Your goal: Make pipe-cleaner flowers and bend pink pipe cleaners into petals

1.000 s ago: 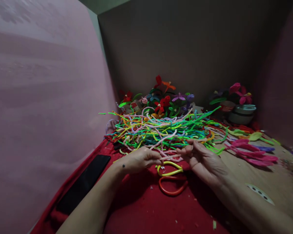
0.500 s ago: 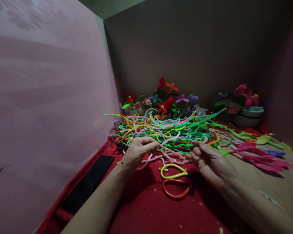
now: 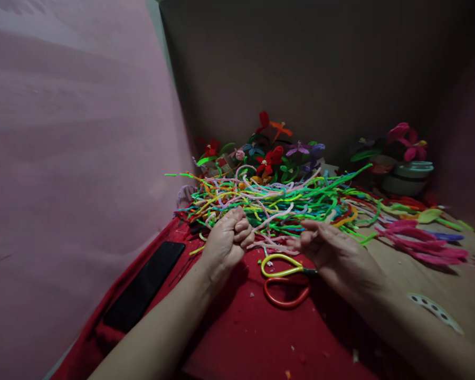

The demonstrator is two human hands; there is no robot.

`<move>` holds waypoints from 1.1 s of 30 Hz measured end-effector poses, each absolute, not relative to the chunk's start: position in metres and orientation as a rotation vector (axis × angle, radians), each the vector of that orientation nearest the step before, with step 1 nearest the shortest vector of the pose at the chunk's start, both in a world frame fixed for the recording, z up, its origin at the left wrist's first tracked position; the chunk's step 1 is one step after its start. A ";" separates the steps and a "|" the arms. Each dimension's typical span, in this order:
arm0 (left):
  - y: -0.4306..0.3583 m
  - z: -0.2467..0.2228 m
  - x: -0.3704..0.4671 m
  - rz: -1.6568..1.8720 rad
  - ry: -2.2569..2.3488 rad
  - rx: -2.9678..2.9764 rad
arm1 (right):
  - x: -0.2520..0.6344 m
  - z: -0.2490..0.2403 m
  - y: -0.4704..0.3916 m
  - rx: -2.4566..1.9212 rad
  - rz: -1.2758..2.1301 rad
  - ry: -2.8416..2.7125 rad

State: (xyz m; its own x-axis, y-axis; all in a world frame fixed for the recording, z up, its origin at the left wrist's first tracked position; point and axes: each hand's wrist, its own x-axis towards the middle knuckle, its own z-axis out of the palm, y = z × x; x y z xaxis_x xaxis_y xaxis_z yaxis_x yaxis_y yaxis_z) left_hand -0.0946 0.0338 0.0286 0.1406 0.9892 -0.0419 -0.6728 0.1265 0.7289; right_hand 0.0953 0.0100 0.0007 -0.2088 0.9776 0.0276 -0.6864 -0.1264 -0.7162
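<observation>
My left hand (image 3: 229, 240) is curled into a fist at the front left of a heap of coloured pipe cleaners (image 3: 269, 203). What the fist holds, if anything, is hidden by the fingers. My right hand (image 3: 338, 256) hovers at the heap's front right, its fingers loosely bent and apart, slightly blurred; I see nothing clear in it. Pale pink pipe cleaners (image 3: 275, 247) lie between the two hands. Just below them, scissors with one yellow and one red handle loop (image 3: 287, 303) rest on the red cloth (image 3: 237, 338), their blades hidden by my right hand.
A black phone (image 3: 144, 285) lies left of my forearm. Behind the heap stand pipe-cleaner flowers (image 3: 271, 158) and a pale green jar (image 3: 407, 177). Pink looped petals (image 3: 423, 245) and a white strip with dark dots (image 3: 435, 311) lie on the right. A pink wall (image 3: 75, 184) rises at left.
My left hand has turned from a pinch into a fist. The pink strand below it no longer shows. My right fingers have loosened. The whole view has shifted slightly.
</observation>
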 end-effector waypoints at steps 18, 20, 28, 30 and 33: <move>0.030 0.029 -0.090 1.345 0.780 0.748 | 0.109 0.013 0.021 -0.662 1.506 -0.636; 0.034 0.027 -0.093 1.333 0.750 0.701 | 0.113 0.013 0.024 -0.656 1.521 -0.605; 0.041 0.024 -0.102 1.369 0.703 0.696 | 0.117 0.008 0.029 -0.636 1.523 -0.562; 0.042 0.024 -0.104 1.376 0.714 0.696 | 0.116 0.008 0.028 -0.639 1.552 -0.525; 0.045 0.024 -0.106 1.388 0.720 0.689 | 0.114 0.009 0.028 -0.620 1.574 -0.458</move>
